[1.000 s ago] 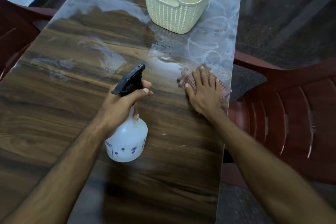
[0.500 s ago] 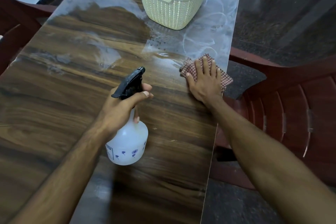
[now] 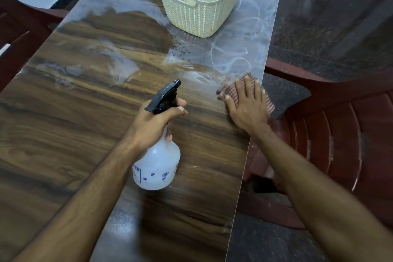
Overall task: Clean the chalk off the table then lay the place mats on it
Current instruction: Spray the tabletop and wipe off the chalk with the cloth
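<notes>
A person wipes chalk from a wooden table (image 3: 74, 112), the right hand (image 3: 247, 108) pressing flat, fingers straight, on a checked cloth (image 3: 269, 104) at the table's right edge. The left hand (image 3: 153, 125) is curled round the neck of a spray bottle (image 3: 157, 168), the forefinger reaching forward under its black nozzle, with the bottle held just above the tabletop or resting on it; which one cannot be told.

By the look of the surface, the cleaning is roughly half done. The near half of the table shows bare wood grain, and a dark cleared patch sits left of the basket (image 3: 200, 2). White chalk (image 3: 240, 49) remains in looping swirls beyond the cloth and beside the basket, in a band along the far left edge, and in smears near the middle left. The basket stands on the chalked far end, so it will likely need shifting before that patch can be wiped. No mat lies on the table; a pale flat thing lies in the basket's bottom, but whether that is the mats cannot be told. That whole step is still to come.

Counted: one table, one basket, one bottle, one cloth, two hands, and parts of two red plastic chairs (image 3: 344, 144), one on either side.
</notes>
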